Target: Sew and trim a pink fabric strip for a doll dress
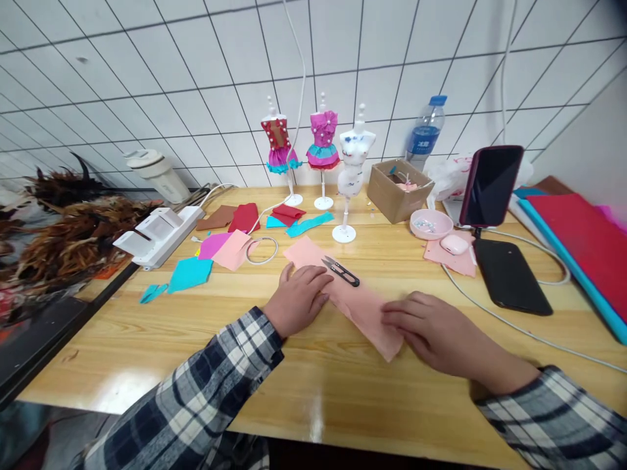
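A long pink cloth strip (360, 310) lies slantwise on the wooden table in front of me. Its lower long edge looks slightly folded or rippled. My left hand (298, 299) rests palm down over the strip's far left part, fingers laid out on the cloth. At the near right end, my right hand (428, 329) has the strip's edge between its thumb and fingers. Black-handled thread snips (343, 271) lie on the strip between both hands, touched by neither. Just beyond stands a bare white mannequin (353, 163) with small coloured marks.
Two dressed mannequins (323, 140) stand at the back beside a cardboard box (398, 196). Turquoise (191, 274), red and brown scraps lie left, near a power strip (161, 235). On the right are a pink bowl (431, 228), phones (512, 277), a cable and stacked coloured sheets (582, 254).
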Demonstrator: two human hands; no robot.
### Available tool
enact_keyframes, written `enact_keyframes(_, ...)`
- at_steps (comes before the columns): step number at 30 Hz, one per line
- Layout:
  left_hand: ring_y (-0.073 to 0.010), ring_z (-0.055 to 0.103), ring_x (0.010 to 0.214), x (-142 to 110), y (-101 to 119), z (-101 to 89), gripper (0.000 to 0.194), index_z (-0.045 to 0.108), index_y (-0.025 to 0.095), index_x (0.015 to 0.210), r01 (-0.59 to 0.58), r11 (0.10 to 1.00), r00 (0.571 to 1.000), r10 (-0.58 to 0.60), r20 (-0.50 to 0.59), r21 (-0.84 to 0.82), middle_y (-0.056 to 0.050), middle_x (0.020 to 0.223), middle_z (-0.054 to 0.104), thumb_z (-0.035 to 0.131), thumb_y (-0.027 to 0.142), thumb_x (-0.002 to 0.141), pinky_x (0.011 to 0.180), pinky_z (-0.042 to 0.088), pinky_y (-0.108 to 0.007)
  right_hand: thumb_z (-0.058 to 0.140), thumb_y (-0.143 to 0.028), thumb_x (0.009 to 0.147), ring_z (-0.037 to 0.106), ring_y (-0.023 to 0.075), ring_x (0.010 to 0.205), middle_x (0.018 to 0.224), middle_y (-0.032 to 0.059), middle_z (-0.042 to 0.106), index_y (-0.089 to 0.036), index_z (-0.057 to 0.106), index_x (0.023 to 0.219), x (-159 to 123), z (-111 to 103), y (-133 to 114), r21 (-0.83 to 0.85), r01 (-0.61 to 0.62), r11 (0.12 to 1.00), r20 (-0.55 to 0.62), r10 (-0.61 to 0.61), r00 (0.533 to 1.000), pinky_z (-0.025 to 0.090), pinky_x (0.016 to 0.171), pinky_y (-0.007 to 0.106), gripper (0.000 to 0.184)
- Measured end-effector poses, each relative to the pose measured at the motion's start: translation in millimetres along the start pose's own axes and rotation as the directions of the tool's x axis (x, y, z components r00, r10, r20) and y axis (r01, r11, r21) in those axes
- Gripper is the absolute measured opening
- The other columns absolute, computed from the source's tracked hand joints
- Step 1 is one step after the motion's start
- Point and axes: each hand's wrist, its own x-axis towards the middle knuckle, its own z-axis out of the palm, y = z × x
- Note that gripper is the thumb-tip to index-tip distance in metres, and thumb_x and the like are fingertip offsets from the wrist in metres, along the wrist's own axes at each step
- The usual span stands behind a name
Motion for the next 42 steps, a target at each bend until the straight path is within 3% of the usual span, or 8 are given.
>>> enact_keyframes(5,-0.0227,0.054,0.116,-1.4,10.8,2.1,0.04,0.056,0.016,0.119,-0.063,0.978,0.989,0.034,-0.145,-0.197,-0.011,0.12,0.062,0.048,0.006,0.081,0.102,0.041,-0.044,0.058,-0.024,0.084,0.059,0.0262,0.103,0.115,0.0093,0.065,-0.026,0.053,0.12,-22.5,7.7,-34.7,0.104,-0.225,0.969,-0.188,0.242,0.952,0.051,0.085,0.043,0.036)
enact_keyframes(7,-0.0212,0.058,0.104,1.4,12.7,3.4,0.034,0.058,0.016,0.107,-0.103,0.951,0.987,0.063,-0.145,-0.291,-0.009,0.107,0.064,0.05,0.005,0.077,0.094,0.047,-0.038,0.067,-0.037,0.079,0.059,0.0296,0.101,0.112,0.0117,0.064,-0.024,0.047,0.122,-25.0,19.0,-56.5,0.116,-0.345,0.931,-0.238,0.364,0.901,0.052,0.081,0.046,0.049)
enact_keyframes(10,-0.0214,0.06,0.093,5.4,15.4,6.8,0.02,0.058,0.017,0.096,-0.115,0.926,0.991,0.083,-0.101,-0.359,-0.007,0.097,0.064,0.058,0.012,0.077,0.086,0.049,-0.038,0.068,-0.037,0.078,0.059,0.0316,0.101,0.111,0.0125,0.063,-0.023,0.043,0.124,-22.5,37.6,-78.4,0.092,-0.464,0.881,-0.277,0.47,0.838,0.052,0.082,0.049,0.054)
enact_keyframes(18,-0.022,0.06,0.093,9.2,13.6,17.0,0.022,0.058,0.017,0.096,-0.072,0.914,0.996,0.044,-0.077,-0.4,-0.007,0.099,0.065,0.068,0.023,0.078,0.084,0.049,-0.038,0.056,-0.028,0.089,0.06,0.0293,0.096,0.111,0.0128,0.065,-0.02,0.037,0.137,-13.0,49.0,-81.2,-0.055,-0.445,0.894,-0.37,0.396,0.84,0.051,0.082,0.047,0.053)
enact_keyframes(22,-0.0223,0.06,0.092,9.2,15.5,15.3,0.022,0.058,0.018,0.094,-0.056,0.92,0.997,0.033,-0.064,-0.388,-0.006,0.097,0.065,0.07,0.024,0.077,0.084,0.049,-0.038,0.051,-0.021,0.091,0.061,0.0232,0.081,0.096,0.0064,0.068,-0.018,0.031,0.145,-9.8,48.5,-82.4,-0.125,-0.436,0.891,-0.41,0.354,0.84,0.053,0.074,0.039,0.058)
enact_keyframes(28,-0.0226,0.059,0.094,9.3,16.2,14.4,0.024,0.058,0.019,0.094,-0.066,0.922,0.997,0.048,-0.055,-0.382,-0.006,0.098,0.064,0.071,0.027,0.076,0.086,0.048,-0.038,0.05,-0.021,0.088,0.064,0.0198,0.08,0.094,-0.0003,0.07,-0.024,0.027,0.148,-12.0,42.5,-85.9,0.004,-0.559,0.829,-0.35,0.524,0.776,0.052,0.064,0.032,0.065)
enact_keyframes(33,-0.0234,0.059,0.094,9.6,17.5,16.2,0.025,0.057,0.018,0.093,-0.052,0.934,0.998,0.035,-0.055,-0.354,-0.006,0.097,0.063,0.072,0.027,0.075,0.084,0.048,-0.038,0.056,-0.035,0.085,0.065,0.0203,0.076,0.098,-0.0009,0.071,-0.024,0.025,0.15,-8.0,38.6,-87.8,0.086,-0.677,0.731,-0.234,0.675,0.699,0.05,0.058,0.032,0.073)
enact_keyframes(42,-0.0241,0.058,0.096,10.0,21.4,19.8,0.028,0.057,0.017,0.097,-0.037,0.95,0.997,0.016,-0.069,-0.311,-0.008,0.101,0.063,0.072,0.029,0.077,0.088,0.047,-0.04,0.053,-0.04,0.088,0.067,0.0201,0.075,0.094,-0.0008,0.073,-0.025,0.034,0.148,-7.4,37.2,-78.2,0.152,-0.745,0.65,-0.155,0.76,0.631,0.046,0.059,0.031,0.065)
